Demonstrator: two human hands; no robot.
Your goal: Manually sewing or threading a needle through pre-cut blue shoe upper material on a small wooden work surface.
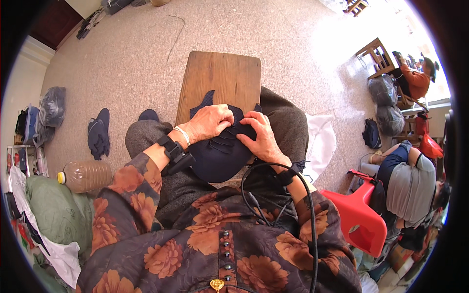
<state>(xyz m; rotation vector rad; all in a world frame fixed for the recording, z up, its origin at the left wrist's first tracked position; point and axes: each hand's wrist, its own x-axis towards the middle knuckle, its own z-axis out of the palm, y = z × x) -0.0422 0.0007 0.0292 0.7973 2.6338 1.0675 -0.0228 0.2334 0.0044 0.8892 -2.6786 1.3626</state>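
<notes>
- We are pinching folds of the dark blue cloth (218,163) with our left hand (211,120).
- We are curling our right hand (264,137) on it; whether it is gripping, we cannot tell.
- We are resting the cloth between our knees (287,113), partly over the wooden board (223,74).

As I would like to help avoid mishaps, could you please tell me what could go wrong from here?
The black cable loops over the right forearm, so it might snag when that arm moves. The dark cloth is bunched in folds by the left hand and right hand, so it could crease or slip if the grip loosens.
</notes>
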